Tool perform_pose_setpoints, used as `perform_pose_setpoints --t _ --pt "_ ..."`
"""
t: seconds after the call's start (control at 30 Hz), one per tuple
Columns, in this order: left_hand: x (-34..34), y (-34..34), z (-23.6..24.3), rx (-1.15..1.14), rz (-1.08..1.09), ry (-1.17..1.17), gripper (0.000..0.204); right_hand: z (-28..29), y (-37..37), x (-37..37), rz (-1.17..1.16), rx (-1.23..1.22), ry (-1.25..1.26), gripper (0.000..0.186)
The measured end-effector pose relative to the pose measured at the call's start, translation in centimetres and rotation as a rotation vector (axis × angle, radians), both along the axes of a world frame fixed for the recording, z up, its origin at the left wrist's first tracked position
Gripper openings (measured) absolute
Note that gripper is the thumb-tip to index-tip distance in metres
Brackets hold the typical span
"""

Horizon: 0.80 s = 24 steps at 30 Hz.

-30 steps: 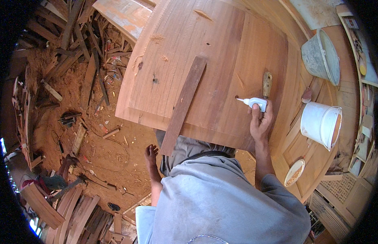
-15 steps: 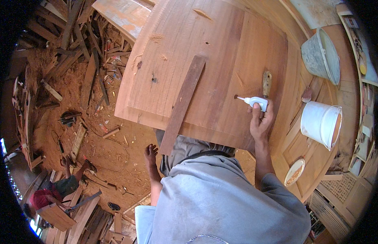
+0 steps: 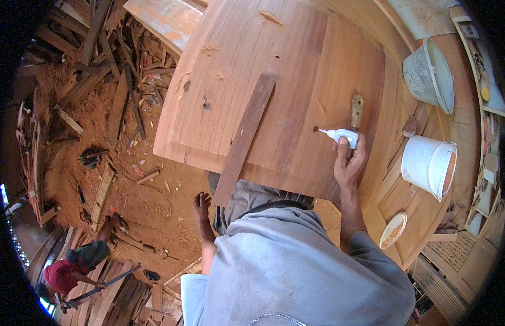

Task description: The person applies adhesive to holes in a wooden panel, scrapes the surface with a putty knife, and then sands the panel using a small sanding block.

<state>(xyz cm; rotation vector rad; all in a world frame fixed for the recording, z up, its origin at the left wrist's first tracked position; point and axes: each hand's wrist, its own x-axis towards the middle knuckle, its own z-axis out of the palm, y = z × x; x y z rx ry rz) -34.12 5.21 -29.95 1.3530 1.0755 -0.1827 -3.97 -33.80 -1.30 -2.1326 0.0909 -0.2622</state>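
Observation:
In my right hand (image 3: 348, 160) is a small white squeeze bottle (image 3: 345, 137), its long thin nozzle tip at a small dark spot (image 3: 315, 129) on the broad wooden panel (image 3: 285, 49). Just above that hand lies a tool (image 3: 357, 111) with a worn handle. A narrow dark wooden strip (image 3: 247, 130) lies diagonally across the panel and sticks out past its near edge. My left hand (image 3: 202, 206) hangs off the panel beside the strip's lower end, fingers apart and loosely bent, with nothing in it.
A grey bucket (image 3: 426, 73), white bucket (image 3: 426, 168) and round lid (image 3: 393, 229) stand or lie at the right. Scrap wood (image 3: 117, 103) covers the ground at upper left. At lower left a co-worker in red (image 3: 62, 277) bends over planks, gripping a long dark bar.
My right hand and the bottle have barely moved, and my left hand stays put. The co-worker at lower left has shifted, bending lower, with the long bar now more in view.

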Motion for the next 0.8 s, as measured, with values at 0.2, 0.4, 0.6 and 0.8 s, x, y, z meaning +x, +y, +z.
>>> perform_pose_setpoints --t 0.2,0.4,0.6,0.8 --pt "0.6 0.0 0.2 0.000 0.000 0.054 0.045 0.2 0.0 0.0 0.020 -0.004 -0.001 0.021" --pt "0.5 0.0 -0.2 0.014 0.001 0.059 0.044 0.2 0.2 -0.2 -0.067 0.149 0.046 0.021" --pt "0.8 0.4 0.4 0.031 -0.029 0.076 0.043 2.5 -0.9 4.6 -0.039 0.424 -0.008 0.022" --pt "1.5 0.4 1.7 0.018 0.075 0.066 0.042 3.7 1.3 14.2 0.086 0.735 0.017 0.027"
